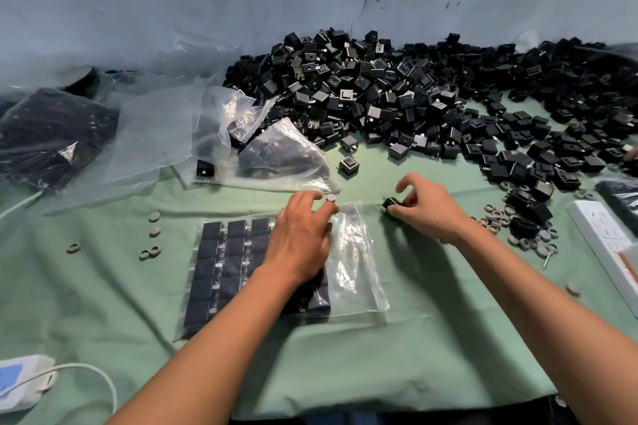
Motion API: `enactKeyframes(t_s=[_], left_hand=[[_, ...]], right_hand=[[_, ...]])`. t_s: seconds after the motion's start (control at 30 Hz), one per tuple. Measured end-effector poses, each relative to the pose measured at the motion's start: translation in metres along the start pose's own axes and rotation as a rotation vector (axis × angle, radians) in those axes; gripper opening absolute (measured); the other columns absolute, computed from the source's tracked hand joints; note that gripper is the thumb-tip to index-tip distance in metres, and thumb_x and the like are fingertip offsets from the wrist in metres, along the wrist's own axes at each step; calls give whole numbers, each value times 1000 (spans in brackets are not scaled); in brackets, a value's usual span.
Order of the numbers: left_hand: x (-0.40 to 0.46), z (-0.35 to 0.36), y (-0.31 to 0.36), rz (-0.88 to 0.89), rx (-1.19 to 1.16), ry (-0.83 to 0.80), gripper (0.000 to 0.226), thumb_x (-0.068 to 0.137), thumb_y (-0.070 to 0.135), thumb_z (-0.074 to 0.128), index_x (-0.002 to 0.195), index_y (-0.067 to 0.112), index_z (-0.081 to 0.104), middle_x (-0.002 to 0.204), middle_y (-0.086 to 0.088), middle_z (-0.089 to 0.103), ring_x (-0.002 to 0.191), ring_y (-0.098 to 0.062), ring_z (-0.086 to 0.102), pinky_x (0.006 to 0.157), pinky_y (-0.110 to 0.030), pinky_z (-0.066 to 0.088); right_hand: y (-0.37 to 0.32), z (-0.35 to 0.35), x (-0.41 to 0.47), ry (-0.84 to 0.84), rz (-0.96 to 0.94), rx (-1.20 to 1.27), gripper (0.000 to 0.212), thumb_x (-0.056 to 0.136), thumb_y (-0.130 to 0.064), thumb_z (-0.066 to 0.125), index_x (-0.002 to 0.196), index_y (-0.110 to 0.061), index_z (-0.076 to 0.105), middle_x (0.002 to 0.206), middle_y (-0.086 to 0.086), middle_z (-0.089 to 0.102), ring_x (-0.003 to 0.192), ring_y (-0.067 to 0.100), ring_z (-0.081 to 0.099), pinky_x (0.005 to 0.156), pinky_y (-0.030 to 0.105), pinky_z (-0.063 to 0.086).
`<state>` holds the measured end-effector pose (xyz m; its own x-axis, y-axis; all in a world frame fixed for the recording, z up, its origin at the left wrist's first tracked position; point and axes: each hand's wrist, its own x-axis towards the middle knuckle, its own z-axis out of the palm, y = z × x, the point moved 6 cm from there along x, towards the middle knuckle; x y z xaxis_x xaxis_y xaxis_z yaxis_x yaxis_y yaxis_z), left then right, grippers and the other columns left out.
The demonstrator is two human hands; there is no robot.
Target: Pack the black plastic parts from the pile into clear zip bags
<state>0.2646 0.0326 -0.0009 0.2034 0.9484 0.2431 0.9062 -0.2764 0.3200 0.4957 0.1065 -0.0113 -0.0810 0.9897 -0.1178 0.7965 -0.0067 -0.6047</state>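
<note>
On the green cloth [345, 355] in front of the person lies a clear zip bag [352, 266], flat, its left part filled with black plastic parts [221, 266] set in neat rows and its right part holding nothing but crinkled film. The left hand [300, 238] rests palm down on the bag over the packed rows, fingers fairly straight and reaching toward the bag's far edge, where a small grey round piece [330, 197] sits just beyond the fingertips. Just to the right of the bag, the right hand [428, 207] pinches a single black part [390, 203] between thumb and curled fingers, low over the cloth, with the forefinger lifted. Beyond both hands a big pile [431, 103] of the same black parts spreads across the back of the table and off to the right, and a couple of strays [348, 165] lie apart at its near edge. To the left of the pile lie several loose clear bags [165, 134], some crumpled, and a filled bag [51, 134] sits dark at the far left. Grey rings [150, 252] dot the cloth left of the zip bag, and many more rings [524, 228] cluster near the right wrist. A white box [607, 238] lies at the right edge, and a white device [20, 386] with a cable sits at the near left corner.
</note>
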Motion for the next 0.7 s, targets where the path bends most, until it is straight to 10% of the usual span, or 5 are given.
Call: enactKeyframes(t_s=[0.23,0.7], left_hand=[[35,12,48,319,260,-331,61,94,5,54,137,47,56,164,-5,19,154,-27,7,124,-45,15],[40,-40,39,341,122,-147,6,84,29,82,85,30,76,134,1,53,133,-19,39,94,-38,49]], right_hand=[[-7,25,-22,-225,258,847,30,101,2,49,116,-9,72,97,17,62,66,18,53,49,20,46],[-56,46,-43,-633,-36,639,19,98,1,63,113,13,62,90,19,69,66,19,64,61,23,53]])
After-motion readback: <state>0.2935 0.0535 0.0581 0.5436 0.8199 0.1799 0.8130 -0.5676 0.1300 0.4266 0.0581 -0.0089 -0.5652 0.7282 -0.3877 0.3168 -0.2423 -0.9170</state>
